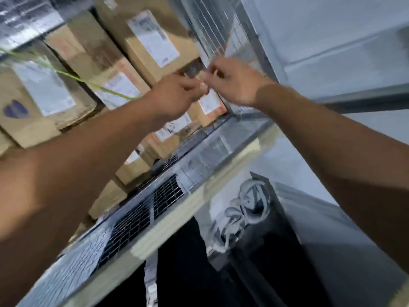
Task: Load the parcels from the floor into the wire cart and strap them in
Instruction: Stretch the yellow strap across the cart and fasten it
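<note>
Several brown cardboard parcels with white labels are stacked inside the wire cart, seen at a steep tilt. A thin green strap runs across the parcels from the left edge toward my hands. My left hand and my right hand meet in front of the cart's corner post, fingers curled. Both pinch what looks like the strap's end where the fingertips touch. The view is blurred, so the exact grip is unclear.
The cart's wire mesh side rises behind my hands. A pale wall fills the right. Below the cart lies a dark bin or box with a coiled pale cord on it.
</note>
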The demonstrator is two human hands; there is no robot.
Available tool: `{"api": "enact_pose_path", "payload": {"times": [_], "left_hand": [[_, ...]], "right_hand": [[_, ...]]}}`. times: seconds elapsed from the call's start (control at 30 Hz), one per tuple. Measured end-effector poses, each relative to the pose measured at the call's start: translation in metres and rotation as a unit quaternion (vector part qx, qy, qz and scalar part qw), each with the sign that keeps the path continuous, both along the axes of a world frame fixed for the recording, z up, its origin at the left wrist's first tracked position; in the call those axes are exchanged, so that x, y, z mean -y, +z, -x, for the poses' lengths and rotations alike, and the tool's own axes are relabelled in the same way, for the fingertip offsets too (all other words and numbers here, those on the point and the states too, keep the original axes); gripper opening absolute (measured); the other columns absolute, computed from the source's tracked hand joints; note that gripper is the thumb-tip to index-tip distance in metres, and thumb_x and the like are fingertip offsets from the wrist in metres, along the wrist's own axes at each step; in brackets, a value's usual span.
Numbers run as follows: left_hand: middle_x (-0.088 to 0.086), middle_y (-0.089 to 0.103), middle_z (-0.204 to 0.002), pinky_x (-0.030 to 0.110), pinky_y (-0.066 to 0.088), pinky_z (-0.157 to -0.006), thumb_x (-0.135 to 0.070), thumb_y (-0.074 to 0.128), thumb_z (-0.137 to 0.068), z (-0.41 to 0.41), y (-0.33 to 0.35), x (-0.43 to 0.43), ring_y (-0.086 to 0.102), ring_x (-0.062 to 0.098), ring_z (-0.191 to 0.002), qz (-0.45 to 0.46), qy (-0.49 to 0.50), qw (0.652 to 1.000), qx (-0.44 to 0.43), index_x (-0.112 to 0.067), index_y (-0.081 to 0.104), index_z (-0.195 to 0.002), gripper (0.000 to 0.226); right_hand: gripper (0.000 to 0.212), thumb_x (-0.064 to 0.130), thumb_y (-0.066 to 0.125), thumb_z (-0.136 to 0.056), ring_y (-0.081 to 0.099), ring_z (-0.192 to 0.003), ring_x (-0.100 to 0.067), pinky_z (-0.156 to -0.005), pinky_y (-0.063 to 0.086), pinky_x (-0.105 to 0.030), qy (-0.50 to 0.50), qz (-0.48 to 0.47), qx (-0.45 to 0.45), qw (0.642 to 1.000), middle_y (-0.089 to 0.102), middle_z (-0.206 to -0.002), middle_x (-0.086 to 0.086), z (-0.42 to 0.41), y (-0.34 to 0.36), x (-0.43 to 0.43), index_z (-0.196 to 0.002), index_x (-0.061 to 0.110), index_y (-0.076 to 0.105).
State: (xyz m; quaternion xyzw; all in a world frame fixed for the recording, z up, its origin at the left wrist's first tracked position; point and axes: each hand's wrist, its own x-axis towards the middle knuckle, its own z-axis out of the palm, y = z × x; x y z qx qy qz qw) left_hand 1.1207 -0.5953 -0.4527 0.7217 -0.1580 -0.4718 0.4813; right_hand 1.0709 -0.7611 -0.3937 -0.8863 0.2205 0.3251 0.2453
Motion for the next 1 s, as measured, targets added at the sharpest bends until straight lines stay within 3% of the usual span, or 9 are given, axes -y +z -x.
{"api": "enact_pose_path", "payload": {"times": [0.07,0.17,0.27,0.33,0.4,0.5,0.7,0.8,1.0], "left_hand": [[-0.009,0.060,-0.063,0.018,0.037,-0.051,-0.023,0.067,-0.102,0.016,-0.029,0.003,0.045,0.002,-0.052,-0.031,-0.066,0.997,-0.016,-0.011,0.077,-0.096,0.017],[0.001,0.065,-0.088,0.024,0.038,-0.064,-0.026,0.068,-0.100,0.034,-0.065,0.012,0.056,0.015,-0.081,-0.081,-0.153,0.985,0.016,-0.007,0.077,-0.099,0.021],[-0.011,0.069,-0.085,0.029,0.048,-0.083,-0.031,0.070,-0.099,0.048,-0.094,0.022,0.062,0.015,-0.087,-0.147,-0.164,0.974,0.044,-0.023,0.080,-0.109,0.016],[-0.003,0.076,-0.106,0.030,0.046,-0.091,-0.028,0.070,-0.099,0.057,-0.112,0.030,0.066,0.022,-0.105,-0.189,-0.170,0.964,0.074,-0.025,0.079,-0.117,0.020],[0.002,0.074,-0.122,0.034,0.047,-0.096,-0.029,0.068,-0.099,0.067,-0.124,0.041,0.064,0.029,-0.116,-0.214,-0.213,0.949,0.096,-0.027,0.078,-0.121,0.024],[0.007,0.072,-0.124,0.046,0.040,-0.109,-0.035,0.059,-0.103,0.082,-0.134,0.050,0.062,0.032,-0.117,-0.258,-0.274,0.920,0.111,-0.024,0.076,-0.120,0.027],[-0.001,0.072,-0.123,0.044,0.028,-0.108,-0.029,0.058,-0.104,0.087,-0.139,0.052,0.058,0.027,-0.122,-0.256,-0.294,0.915,0.104,-0.029,0.078,-0.117,0.024],[-0.003,0.071,-0.124,0.045,0.030,-0.111,-0.032,0.061,-0.103,0.084,-0.142,0.055,0.057,0.027,-0.125,-0.248,-0.326,0.908,0.090,-0.031,0.077,-0.120,0.023],[0.009,0.071,-0.123,0.046,0.046,-0.108,-0.028,0.063,-0.102,0.082,-0.144,0.069,0.062,0.031,-0.120,-0.230,-0.341,0.910,0.059,-0.012,0.075,-0.121,0.027]], "right_hand": [[0.054,0.059,0.039,-0.106,0.059,-0.116,-0.028,-0.093,0.043,-0.034,0.066,0.011,-0.087,0.994,0.064,-0.133,-0.012,0.023,-0.002,0.012,-0.142,0.020,0.052],[0.063,0.065,0.043,-0.102,0.054,-0.131,-0.028,-0.100,0.040,-0.036,0.078,0.017,-0.090,0.993,0.056,-0.149,-0.008,0.044,-0.003,0.029,-0.152,0.028,0.044],[0.068,0.068,0.044,-0.098,0.055,-0.131,-0.031,-0.104,0.044,-0.042,0.145,0.053,-0.081,0.985,0.053,-0.153,-0.007,0.054,-0.009,0.045,-0.153,0.028,0.043],[0.085,0.081,0.034,-0.087,0.059,-0.127,-0.030,-0.106,0.046,-0.045,0.174,0.033,-0.119,0.977,0.054,-0.152,-0.005,0.055,-0.018,0.046,-0.153,0.030,0.042],[0.085,0.084,0.032,-0.085,0.063,-0.119,-0.026,-0.104,0.049,-0.046,0.191,0.004,-0.168,0.967,0.057,-0.148,-0.005,0.053,-0.037,0.045,-0.150,0.032,0.044],[0.066,0.073,0.031,-0.100,0.054,-0.127,-0.026,-0.103,0.044,-0.041,0.210,0.007,-0.191,0.959,0.051,-0.153,-0.006,0.036,-0.075,0.049,-0.145,0.028,0.048],[0.049,0.045,0.040,-0.109,0.047,-0.139,-0.036,-0.108,0.040,-0.044,0.275,-0.019,-0.238,0.932,0.047,-0.156,-0.014,0.029,-0.101,0.042,-0.150,0.020,0.050],[0.065,0.064,0.042,-0.103,0.038,-0.148,-0.028,-0.108,0.033,-0.040,0.212,0.003,-0.254,0.944,0.036,-0.166,-0.004,0.031,-0.106,0.042,-0.157,0.027,0.040],[0.066,0.067,0.041,-0.102,0.028,-0.154,-0.024,-0.120,0.024,-0.046,0.196,0.014,-0.253,0.947,0.028,-0.170,0.002,0.032,-0.115,0.042,-0.158,0.033,0.036]]}}
